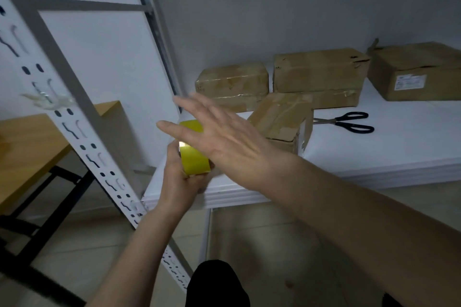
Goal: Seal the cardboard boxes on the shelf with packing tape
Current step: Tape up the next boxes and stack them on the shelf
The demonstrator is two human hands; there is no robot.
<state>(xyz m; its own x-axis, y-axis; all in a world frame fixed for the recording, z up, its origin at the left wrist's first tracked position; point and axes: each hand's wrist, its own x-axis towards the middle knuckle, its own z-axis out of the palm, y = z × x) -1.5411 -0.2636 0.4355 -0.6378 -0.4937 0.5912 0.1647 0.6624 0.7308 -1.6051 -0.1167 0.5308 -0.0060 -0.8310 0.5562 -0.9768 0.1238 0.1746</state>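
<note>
Beside the shelf, tape roll in left hand, label unreadable

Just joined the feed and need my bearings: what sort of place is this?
Probably a storeroom or small packing area. A white metal shelf on slotted uprights holds several taped cardboard boxes, with black-handled scissors lying beside them, and the left hand holds a yellow tape roll.

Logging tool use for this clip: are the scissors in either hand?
No: the scissors lie on the shelf beside the boxes, while the left hand grips the tape roll and the right hand is open.
</note>
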